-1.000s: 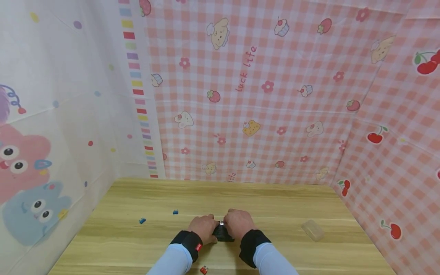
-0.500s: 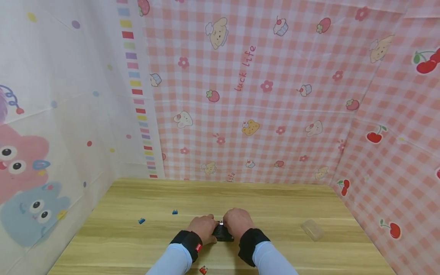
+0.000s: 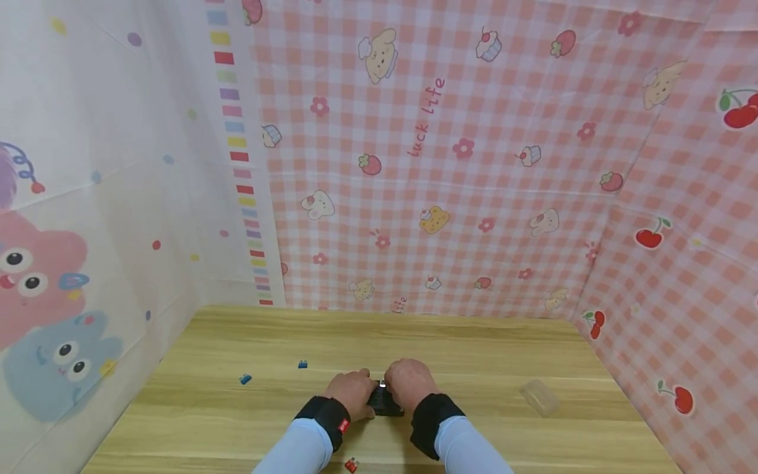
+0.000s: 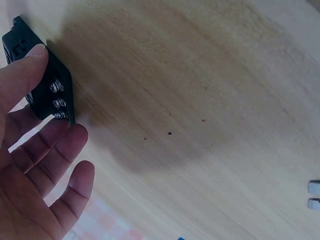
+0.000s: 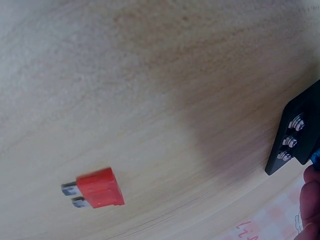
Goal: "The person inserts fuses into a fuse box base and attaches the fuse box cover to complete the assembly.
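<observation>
A black fuse block (image 3: 386,404) with metal screw terminals sits on the wooden table between both hands. My left hand (image 3: 352,395) grips its left end; in the left wrist view the thumb lies over the top and fingers come up at the side, with the little finger apart. From the right, my right hand (image 3: 410,385) has its fingers curled at the block's other side. In the right wrist view, a sliver of a blue blade fuse (image 5: 315,158) shows between its fingertips and the block. Most of that fuse is hidden by the hand and the frame edge.
Two blue blade fuses (image 3: 303,364) lie apart on the table (image 3: 462,342) to the left. A red blade fuse (image 3: 352,465) is near the front edge. To the right lies a clear plastic cover (image 3: 539,397). Patterned cloth (image 3: 450,184) hangs round the back and sides.
Both hands stay at the fuse block with almost no movement. The right hand has shifted very slightly; the view itself sways a little.
</observation>
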### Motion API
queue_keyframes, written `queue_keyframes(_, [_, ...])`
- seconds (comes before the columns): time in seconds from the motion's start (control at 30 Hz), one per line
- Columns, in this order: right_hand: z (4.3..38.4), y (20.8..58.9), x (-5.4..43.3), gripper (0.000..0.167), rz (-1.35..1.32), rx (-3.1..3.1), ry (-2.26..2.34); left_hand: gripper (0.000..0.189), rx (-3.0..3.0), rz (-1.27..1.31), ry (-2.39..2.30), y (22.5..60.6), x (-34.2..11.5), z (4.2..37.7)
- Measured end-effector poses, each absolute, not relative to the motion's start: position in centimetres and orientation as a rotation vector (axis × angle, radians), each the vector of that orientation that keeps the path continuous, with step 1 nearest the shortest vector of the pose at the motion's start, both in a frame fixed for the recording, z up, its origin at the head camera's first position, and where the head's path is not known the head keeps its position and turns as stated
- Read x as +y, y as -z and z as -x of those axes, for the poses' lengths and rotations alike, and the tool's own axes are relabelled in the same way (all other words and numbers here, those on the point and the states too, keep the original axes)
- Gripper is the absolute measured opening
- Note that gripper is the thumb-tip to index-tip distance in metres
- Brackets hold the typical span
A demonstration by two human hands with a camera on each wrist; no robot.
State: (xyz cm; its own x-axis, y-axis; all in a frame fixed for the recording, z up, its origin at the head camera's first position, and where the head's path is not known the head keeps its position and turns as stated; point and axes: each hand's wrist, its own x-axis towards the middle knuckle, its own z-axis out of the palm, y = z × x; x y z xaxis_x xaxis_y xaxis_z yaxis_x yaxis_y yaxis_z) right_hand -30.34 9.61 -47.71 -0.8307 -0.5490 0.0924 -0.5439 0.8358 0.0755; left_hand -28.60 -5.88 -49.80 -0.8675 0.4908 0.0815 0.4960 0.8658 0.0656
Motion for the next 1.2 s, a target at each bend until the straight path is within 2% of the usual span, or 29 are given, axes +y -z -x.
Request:
queue_keyframes(0.37, [30.5,47.8,9.6,0.016,-0.873,-2.85,0.084,0.04,-2.986,0.774,0.157,49.5,-5.8,28.7])
queue_keyframes(0.8, [30.2,48.3,10.3,0.013,-0.866,-2.881,-0.101,0.038,-3.012,0.776,0.159,49.3,-5.7,28.4])
queue_keyframes(1.2, [30.1,48.4,10.2,0.013,-0.924,-2.825,-0.039,0.037,-3.016,0.774,0.14,48.7,-5.9,28.1])
